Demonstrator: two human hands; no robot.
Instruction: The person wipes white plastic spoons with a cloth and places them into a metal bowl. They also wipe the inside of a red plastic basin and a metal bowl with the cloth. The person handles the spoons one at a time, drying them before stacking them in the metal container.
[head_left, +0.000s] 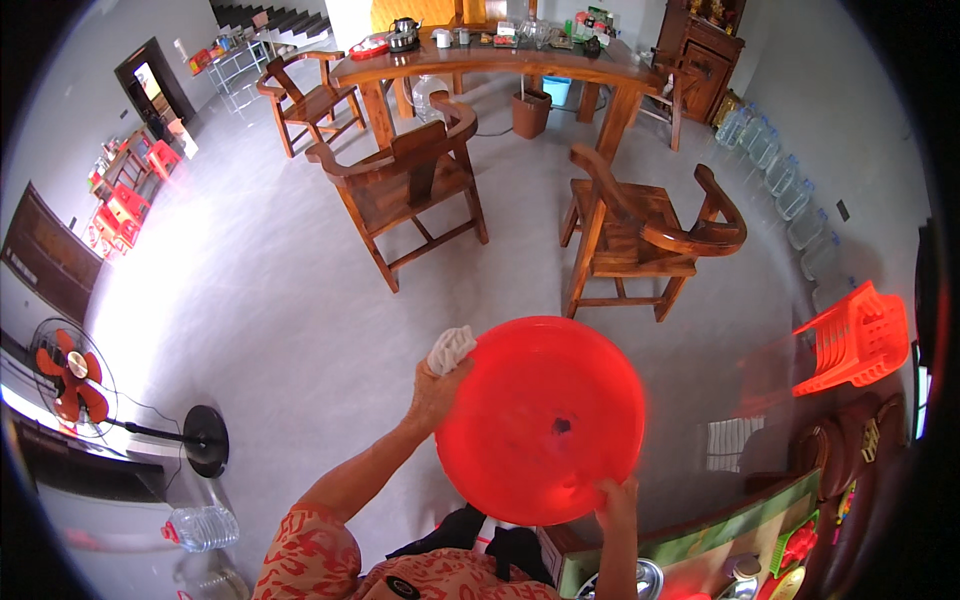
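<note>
A round red plastic basin (525, 405) is held up in front of my body, its inside facing the camera, with a small dark spot near its middle. On its left rim is my left hand (439, 386), closed around a crumpled whitish cloth (451, 349) that sticks out above the fingers; this hand also touches the basin's edge. My right hand (619, 504) grips the lower right rim, the thumb over the edge. The fingers behind the basin are hidden.
Two wooden armchairs (420, 180) (637, 225) stand ahead, before a long wooden table (495, 66). A standing fan (75, 375) and a large water bottle (202, 529) are at left. At lower right is a low table (705, 536) with dishes; beyond it, stacked red plastic chairs (859, 341).
</note>
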